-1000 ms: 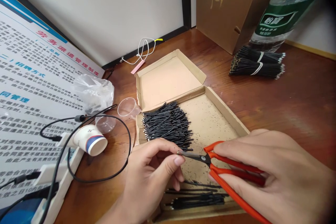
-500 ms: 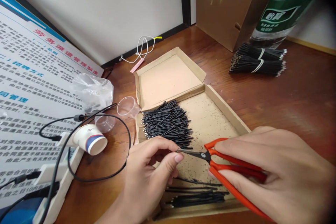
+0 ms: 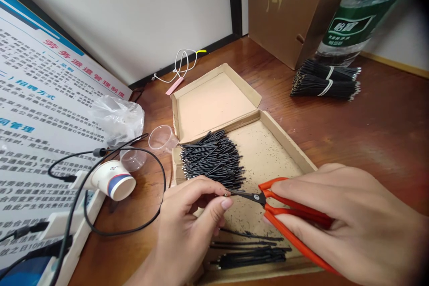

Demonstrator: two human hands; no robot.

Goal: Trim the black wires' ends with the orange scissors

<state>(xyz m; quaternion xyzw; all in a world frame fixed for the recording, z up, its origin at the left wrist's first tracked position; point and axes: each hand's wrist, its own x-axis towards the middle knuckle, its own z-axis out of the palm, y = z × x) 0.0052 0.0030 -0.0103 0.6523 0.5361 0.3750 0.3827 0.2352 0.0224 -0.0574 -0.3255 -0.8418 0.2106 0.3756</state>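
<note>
Two hands are working a short black wire with scissors over an open cardboard box.

The left hand [image 3: 187, 228] is pinching what looks like a short wire piece [image 3: 226, 194] between thumb and forefinger. The right hand [image 3: 348, 214] is gripping red-handled scissors [image 3: 284, 214], blade tips touching that wire end. Just beyond the left fingertips, a pile of black wires [image 3: 211, 161] is lying in the cardboard box [image 3: 288, 143]; more cut wires [image 3: 251, 254] are lying beneath the scissors.

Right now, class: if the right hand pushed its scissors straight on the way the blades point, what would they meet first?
The right hand aims the scissors leftward, so the blade tips would first meet the left hand fingers pinching a wire end; they already look almost touching, though depth is unclear.
</note>
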